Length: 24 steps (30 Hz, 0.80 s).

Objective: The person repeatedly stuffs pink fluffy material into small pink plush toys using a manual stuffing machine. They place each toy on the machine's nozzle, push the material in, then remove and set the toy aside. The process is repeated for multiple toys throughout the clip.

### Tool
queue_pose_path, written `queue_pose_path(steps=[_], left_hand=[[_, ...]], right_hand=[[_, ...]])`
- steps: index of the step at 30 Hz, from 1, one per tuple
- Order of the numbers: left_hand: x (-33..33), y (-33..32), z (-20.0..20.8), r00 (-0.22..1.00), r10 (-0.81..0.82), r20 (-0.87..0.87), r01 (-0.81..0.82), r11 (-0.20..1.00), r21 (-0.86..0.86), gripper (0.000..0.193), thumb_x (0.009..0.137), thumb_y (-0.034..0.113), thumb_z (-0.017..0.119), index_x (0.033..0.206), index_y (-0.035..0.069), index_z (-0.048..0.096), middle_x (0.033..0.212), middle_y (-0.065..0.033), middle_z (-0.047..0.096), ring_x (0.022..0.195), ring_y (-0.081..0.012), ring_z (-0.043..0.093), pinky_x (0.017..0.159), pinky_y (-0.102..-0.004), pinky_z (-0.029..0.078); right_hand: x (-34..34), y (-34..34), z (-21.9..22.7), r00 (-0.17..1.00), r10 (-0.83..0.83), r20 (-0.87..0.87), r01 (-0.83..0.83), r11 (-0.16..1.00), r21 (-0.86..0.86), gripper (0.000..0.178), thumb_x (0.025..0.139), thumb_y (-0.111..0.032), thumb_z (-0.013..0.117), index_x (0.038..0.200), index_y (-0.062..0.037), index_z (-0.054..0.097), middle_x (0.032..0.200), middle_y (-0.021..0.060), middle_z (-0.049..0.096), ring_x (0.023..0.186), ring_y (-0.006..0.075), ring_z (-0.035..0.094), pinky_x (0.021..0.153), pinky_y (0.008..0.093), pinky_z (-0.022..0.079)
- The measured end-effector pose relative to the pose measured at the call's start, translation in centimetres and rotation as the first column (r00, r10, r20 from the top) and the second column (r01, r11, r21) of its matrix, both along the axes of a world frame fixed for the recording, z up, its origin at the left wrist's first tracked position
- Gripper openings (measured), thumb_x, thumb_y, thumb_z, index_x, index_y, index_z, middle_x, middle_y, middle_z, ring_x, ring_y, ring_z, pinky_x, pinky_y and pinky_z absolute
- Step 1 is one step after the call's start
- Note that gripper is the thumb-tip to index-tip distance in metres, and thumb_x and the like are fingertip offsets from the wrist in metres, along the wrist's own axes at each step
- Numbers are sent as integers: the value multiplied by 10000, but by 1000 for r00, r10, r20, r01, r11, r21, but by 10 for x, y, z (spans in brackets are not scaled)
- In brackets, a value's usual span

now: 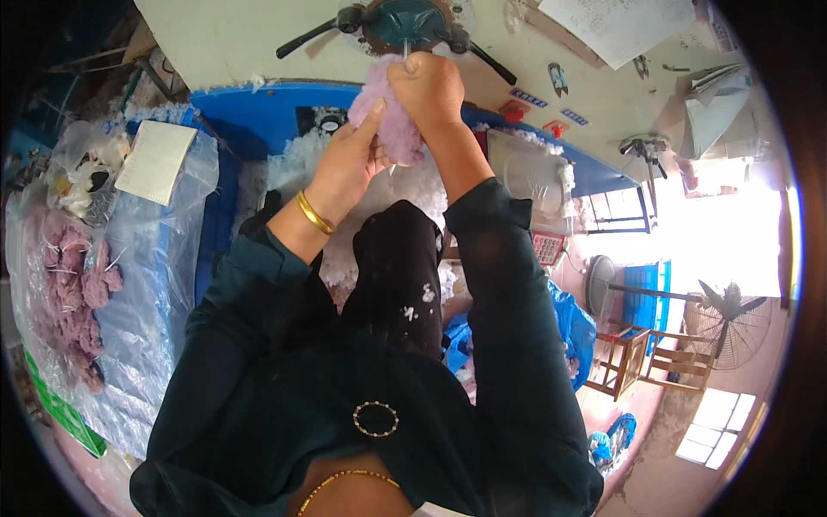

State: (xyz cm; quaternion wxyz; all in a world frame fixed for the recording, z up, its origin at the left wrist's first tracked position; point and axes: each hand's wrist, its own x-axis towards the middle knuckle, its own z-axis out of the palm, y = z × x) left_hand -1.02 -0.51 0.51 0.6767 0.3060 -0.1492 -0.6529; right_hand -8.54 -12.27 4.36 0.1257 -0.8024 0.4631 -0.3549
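Observation:
A fluffy pink plush piece is held in front of the machine at the top middle. My right hand is closed in a fist at its upper right side. From the lower left my left hand grips the same piece, thumb lying on the fur and fingers partly behind it. A thin pale tube comes out of the round teal machine port just above my right fist. Whether the tube's end enters the plush piece is hidden by that fist.
Black handles flank the port. White stuffing fluff lies around my knees beneath the blue edge. On the left, pink plush skins and a notepad rest on clear plastic. Small snips and red switches are at right.

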Motion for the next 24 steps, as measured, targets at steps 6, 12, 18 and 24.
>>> queue_pose_path(steps=[6,12,18,24], left_hand=[[-32,49,-2,742,57,667,54,988,-145,250,864,146,629,1070,8,604,1002,-104,661,906,-210,638,809,-345,496],[7,16,6,281,254,926,-31,966,-256,176,836,132,635,902,-27,600,811,-200,642,774,-329,645,670,-402,498],[11,2,12,592,191,783,-54,979,-199,250,871,168,630,936,-68,579,888,-171,645,843,-226,646,750,-342,499],[6,44,-4,988,-19,155,69,943,-326,342,894,116,605,1212,22,523,1147,-67,613,1067,-179,585,940,-294,440]], right_hand=[[-22,48,1,998,55,27,-55,998,1,294,707,-224,621,557,-6,493,513,164,437,444,294,418,457,389,371],[-19,21,6,994,79,76,-93,973,209,264,710,-269,607,622,-20,615,639,199,585,608,389,585,563,446,460],[-7,11,2,993,35,116,-61,972,228,271,701,-242,597,606,10,575,597,211,543,515,341,535,517,413,437],[-49,51,-7,896,327,299,-349,937,21,320,796,-97,592,561,-10,394,500,8,310,507,82,289,444,294,277]])
